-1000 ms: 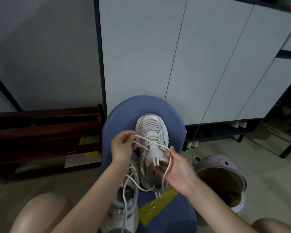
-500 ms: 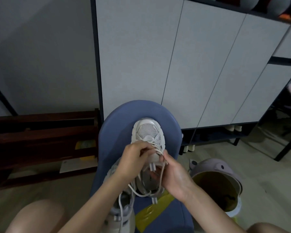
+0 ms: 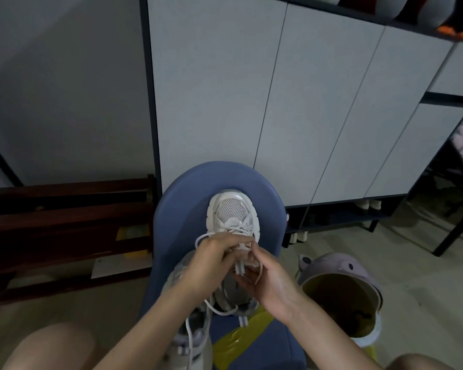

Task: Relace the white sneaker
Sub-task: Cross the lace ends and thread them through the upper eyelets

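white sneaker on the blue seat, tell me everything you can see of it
The white sneaker lies on the blue seat, toe pointing away from the person. Its toe box is white mesh with a smooth-looking rim. White laces cross near the toe; loose lengths trail toward the heel. The left hand and right hand cover its middle, gripping laces.

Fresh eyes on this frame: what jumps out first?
Centre frame, a white sneaker lies toe-away on a blue cushioned seat, with the left hand and right hand meeting over its tongue, both pinching the white lace. A second sneaker sits nearer, its lace hanging loose. To the right on the floor stands a pale purple bin with an animal face, open.
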